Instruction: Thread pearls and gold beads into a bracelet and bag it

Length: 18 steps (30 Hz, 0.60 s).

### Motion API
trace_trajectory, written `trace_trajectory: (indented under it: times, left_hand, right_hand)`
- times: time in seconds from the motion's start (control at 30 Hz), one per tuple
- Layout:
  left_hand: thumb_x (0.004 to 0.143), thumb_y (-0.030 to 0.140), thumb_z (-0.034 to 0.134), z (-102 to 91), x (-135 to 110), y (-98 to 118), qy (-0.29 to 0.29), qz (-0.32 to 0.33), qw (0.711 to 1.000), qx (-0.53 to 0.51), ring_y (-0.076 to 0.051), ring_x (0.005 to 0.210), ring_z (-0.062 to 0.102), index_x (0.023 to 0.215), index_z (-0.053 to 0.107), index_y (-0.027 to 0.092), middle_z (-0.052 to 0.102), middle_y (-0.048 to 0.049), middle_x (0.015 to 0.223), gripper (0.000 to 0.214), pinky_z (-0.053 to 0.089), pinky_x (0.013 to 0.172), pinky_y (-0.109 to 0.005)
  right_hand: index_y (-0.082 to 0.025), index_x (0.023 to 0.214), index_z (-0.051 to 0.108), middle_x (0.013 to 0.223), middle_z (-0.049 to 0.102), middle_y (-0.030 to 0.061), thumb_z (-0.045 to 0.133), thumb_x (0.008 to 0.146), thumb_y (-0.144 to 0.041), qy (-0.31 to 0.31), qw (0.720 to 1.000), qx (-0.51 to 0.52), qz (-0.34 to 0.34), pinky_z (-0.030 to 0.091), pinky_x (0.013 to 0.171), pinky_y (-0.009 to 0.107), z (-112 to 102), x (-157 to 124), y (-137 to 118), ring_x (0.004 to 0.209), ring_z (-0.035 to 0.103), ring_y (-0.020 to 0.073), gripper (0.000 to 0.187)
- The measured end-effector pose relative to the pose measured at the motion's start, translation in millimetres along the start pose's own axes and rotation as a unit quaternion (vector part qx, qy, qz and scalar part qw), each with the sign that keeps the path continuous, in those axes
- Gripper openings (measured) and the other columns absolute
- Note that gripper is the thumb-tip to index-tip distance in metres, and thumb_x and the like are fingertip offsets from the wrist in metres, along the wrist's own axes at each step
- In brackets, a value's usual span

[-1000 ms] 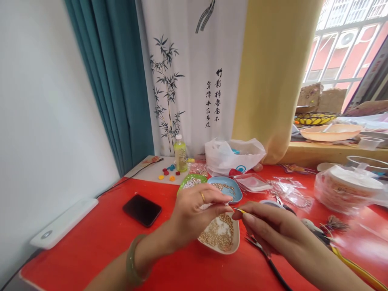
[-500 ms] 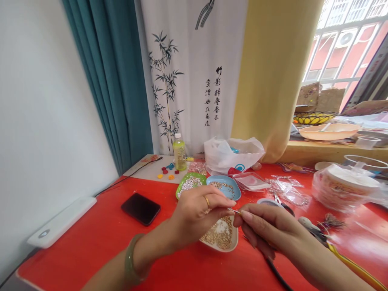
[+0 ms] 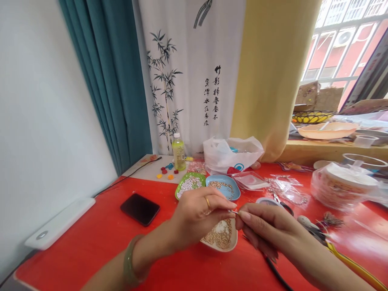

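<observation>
Fingertips nearly meet above a white dish (image 3: 222,248) of gold-toned beads (image 3: 218,241) at a red tabletop (image 3: 100,248). The right hand (image 3: 241,215) pinches a slim metal piece (image 3: 233,211) between thumb and forefinger, its other fingers curled beneath. The piece points into the left hand (image 3: 233,210), whose thumb and forefinger close in around its tip; whether they press on it or on something smaller, one cannot tell. Behind sit 2 more dishes, a blue dish (image 3: 238,195) and a green dish (image 3: 178,190), beside each other.

Fine work of this kind seems to call for steadiness: a light squeeze close to the tip, the 2 hands braced near each other, and small wrist turns rather than pushes. Too hard a pinch could make the piece slip, and a drop among the beads might prove hard to find.
</observation>
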<state>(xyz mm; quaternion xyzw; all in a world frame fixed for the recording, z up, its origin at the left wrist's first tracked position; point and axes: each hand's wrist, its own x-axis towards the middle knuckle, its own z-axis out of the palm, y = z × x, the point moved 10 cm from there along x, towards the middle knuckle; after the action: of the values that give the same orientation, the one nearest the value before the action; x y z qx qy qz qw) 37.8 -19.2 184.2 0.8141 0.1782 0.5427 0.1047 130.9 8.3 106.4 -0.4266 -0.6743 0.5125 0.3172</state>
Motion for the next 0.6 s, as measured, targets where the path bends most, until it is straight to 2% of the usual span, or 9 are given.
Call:
trace_trajectory:
  times: [0.1, 0.33, 0.47, 0.6]
  left_hand:
    - [0.069, 0.013, 0.063, -0.2, -0.4, -6.7, 0.004, -0.034, 0.999, -0.038, -0.014, 0.064, 0.062, 0.075, 0.065, 0.012, 0.066, -0.0083, 0.069, 0.006, 0.052, 0.058, -0.024]
    - [0.062, 0.013, 0.069, 5.1, -7.0, -33.2, 0.016, -0.197, 0.968, -0.154, -0.014, 0.059, 0.06, 0.068, 0.067, 0.012, 0.066, -0.007, 0.064, 0.006, 0.051, 0.054, -0.023]
    - [0.058, 0.015, 0.071, 8.7, -11.8, -42.0, 0.033, -0.261, 0.941, -0.211, -0.013, 0.057, 0.061, 0.063, 0.066, 0.011, 0.065, -0.0062, 0.062, 0.009, 0.052, 0.053, -0.023]
    - [0.055, 0.017, 0.073, 16.2, -18.4, -49.6, 0.044, -0.312, 0.904, -0.288, -0.013, 0.057, 0.06, 0.062, 0.064, 0.011, 0.064, -0.0052, 0.06, 0.013, 0.052, 0.054, -0.023]
  right_hand:
    - [-0.018, 0.061, 0.052, 0.046, 0.042, -0.0045, 0.048, 0.076, -0.054, 0.003, 1.0, -0.01, -0.012, 0.023, 0.035, 0.019, -0.7, 0.0, -2.4, 0.038, 0.033, 0.0054, 0.039]
    - [-0.019, 0.057, 0.047, 0.047, 0.041, -0.0036, 0.044, 0.081, -0.045, 0.044, 0.991, -0.098, -0.082, 0.027, 0.038, 0.02, -4.0, -4.1, -17.8, 0.042, 0.034, 0.0078, 0.036]
    - [-0.02, 0.058, 0.051, 0.046, 0.043, -0.0027, 0.043, 0.084, -0.034, 0.096, 0.968, -0.183, -0.143, 0.029, 0.04, 0.021, -7.8, -8.9, -32.9, 0.043, 0.039, 0.0092, 0.031]
    - [-0.02, 0.06, 0.053, 0.044, 0.047, -0.0028, 0.044, 0.084, -0.027, 0.145, 0.932, -0.266, -0.199, 0.03, 0.038, 0.021, -7.2, -17.0, -44.0, 0.041, 0.041, 0.0092, 0.027]
